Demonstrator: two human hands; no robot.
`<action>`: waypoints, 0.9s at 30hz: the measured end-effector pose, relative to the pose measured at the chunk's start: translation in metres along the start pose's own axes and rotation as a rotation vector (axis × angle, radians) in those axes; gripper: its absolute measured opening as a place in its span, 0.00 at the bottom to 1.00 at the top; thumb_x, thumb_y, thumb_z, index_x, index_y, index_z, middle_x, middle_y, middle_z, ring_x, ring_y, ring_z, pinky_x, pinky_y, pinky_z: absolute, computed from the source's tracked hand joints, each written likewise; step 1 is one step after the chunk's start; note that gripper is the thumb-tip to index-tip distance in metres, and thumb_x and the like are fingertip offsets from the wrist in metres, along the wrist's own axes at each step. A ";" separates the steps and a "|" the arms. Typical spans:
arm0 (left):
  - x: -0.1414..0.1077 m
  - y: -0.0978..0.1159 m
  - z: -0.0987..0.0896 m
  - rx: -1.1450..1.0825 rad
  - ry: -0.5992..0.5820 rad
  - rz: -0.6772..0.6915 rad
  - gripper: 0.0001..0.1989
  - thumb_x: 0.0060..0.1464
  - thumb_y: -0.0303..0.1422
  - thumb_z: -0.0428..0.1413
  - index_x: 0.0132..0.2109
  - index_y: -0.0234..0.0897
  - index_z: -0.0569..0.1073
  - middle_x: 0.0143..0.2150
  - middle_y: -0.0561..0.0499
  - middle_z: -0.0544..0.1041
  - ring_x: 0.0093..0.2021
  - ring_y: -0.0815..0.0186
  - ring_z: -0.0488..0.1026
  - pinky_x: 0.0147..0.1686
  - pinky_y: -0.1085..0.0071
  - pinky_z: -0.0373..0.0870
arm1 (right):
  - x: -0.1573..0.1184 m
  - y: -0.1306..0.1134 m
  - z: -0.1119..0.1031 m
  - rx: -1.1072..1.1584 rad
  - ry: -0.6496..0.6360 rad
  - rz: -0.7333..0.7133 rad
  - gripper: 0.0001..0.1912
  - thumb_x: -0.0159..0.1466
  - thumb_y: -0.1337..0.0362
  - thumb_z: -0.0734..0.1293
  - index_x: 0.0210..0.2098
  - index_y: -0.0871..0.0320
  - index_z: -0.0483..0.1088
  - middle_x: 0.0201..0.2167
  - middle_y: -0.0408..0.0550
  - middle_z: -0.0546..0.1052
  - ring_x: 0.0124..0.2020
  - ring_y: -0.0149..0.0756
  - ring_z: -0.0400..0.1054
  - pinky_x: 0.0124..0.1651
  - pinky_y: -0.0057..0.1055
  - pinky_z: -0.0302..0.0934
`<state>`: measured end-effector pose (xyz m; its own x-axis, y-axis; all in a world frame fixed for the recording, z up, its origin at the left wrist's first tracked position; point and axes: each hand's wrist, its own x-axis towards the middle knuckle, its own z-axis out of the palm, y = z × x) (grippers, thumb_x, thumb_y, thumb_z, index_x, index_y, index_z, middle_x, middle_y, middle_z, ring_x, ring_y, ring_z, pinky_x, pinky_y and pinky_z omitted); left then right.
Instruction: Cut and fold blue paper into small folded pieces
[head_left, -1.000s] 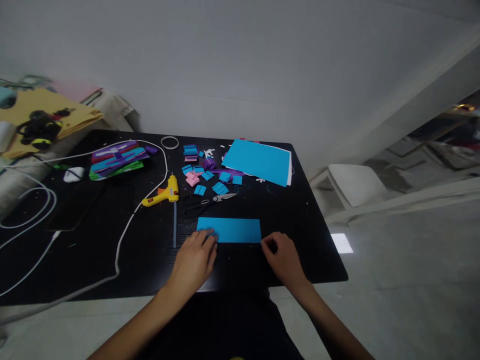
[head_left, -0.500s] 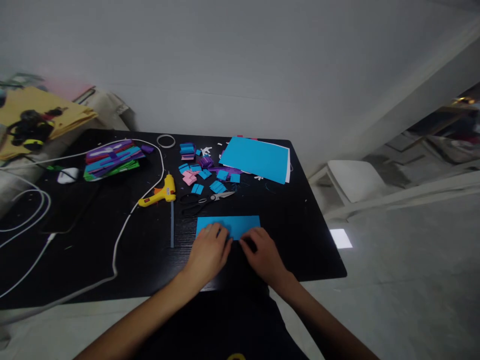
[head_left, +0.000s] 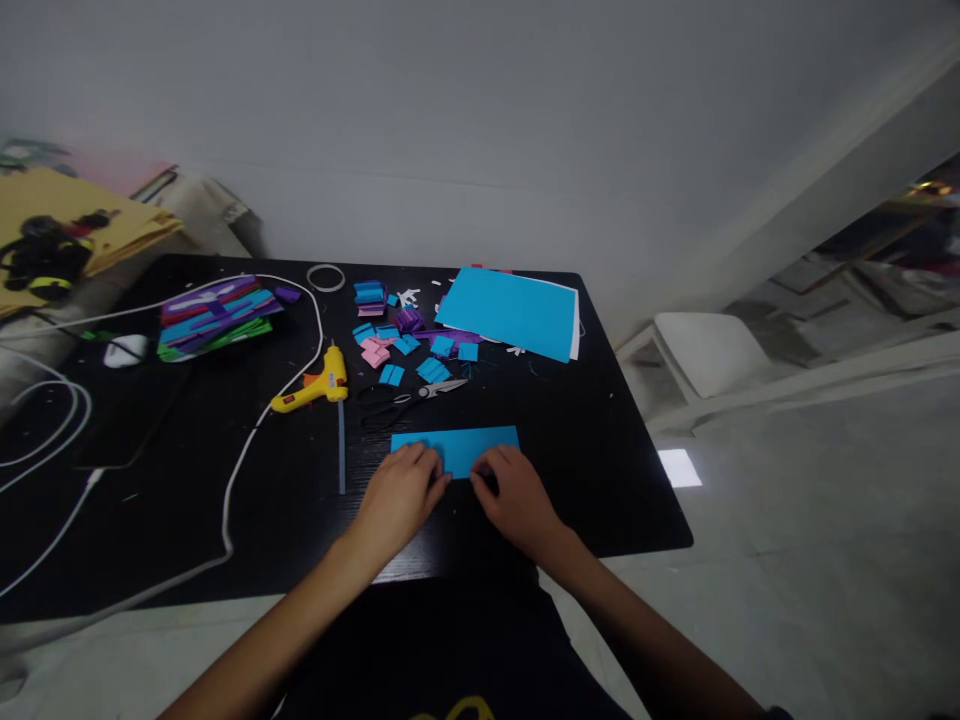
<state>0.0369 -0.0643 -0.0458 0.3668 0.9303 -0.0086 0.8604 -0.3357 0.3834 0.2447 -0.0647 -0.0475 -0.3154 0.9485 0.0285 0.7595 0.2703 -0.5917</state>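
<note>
A blue paper strip [head_left: 459,448] lies flat near the front edge of the black table. My left hand [head_left: 403,487] has its curled fingers on the left part of the strip, thumb by the lower edge. On the right part, my right hand [head_left: 512,492] pinches the lower edge between thumb and fingers. Behind the strip lie black-handled scissors [head_left: 415,398], blades pointing right. Small folded blue pieces [head_left: 433,370], pink pieces [head_left: 375,352] and purple pieces [head_left: 409,320] are scattered behind them.
A yellow glue gun [head_left: 315,385] with a grey stick below it lies to the left, ringed by a white cable [head_left: 227,500]. Large blue sheets [head_left: 510,312] rest at the back right. A colourful paper stack [head_left: 217,317] and a dark phone [head_left: 124,430] are further left.
My left hand has slid slightly left along the strip, leaving more of its middle showing. My right hand has shifted a little left. The whole view has moved slightly.
</note>
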 end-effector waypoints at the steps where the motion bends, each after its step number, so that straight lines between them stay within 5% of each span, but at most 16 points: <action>1: -0.002 -0.003 -0.001 -0.001 0.000 -0.003 0.08 0.69 0.34 0.55 0.40 0.38 0.74 0.40 0.46 0.77 0.41 0.55 0.75 0.43 0.59 0.71 | 0.000 0.000 0.000 0.004 -0.001 0.002 0.05 0.69 0.70 0.67 0.36 0.55 0.70 0.36 0.49 0.77 0.40 0.43 0.70 0.45 0.37 0.63; 27: -0.032 -0.045 -0.027 -0.124 -0.028 -0.143 0.11 0.68 0.38 0.53 0.37 0.39 0.74 0.37 0.48 0.76 0.39 0.55 0.76 0.43 0.59 0.71 | 0.003 -0.001 -0.005 0.080 -0.031 0.026 0.07 0.67 0.72 0.68 0.34 0.55 0.69 0.36 0.47 0.76 0.39 0.41 0.70 0.43 0.36 0.63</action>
<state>-0.0229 -0.0753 -0.0378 0.2553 0.9621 -0.0960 0.8548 -0.1782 0.4875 0.2461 -0.0617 -0.0428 -0.3146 0.9491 -0.0123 0.7203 0.2303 -0.6543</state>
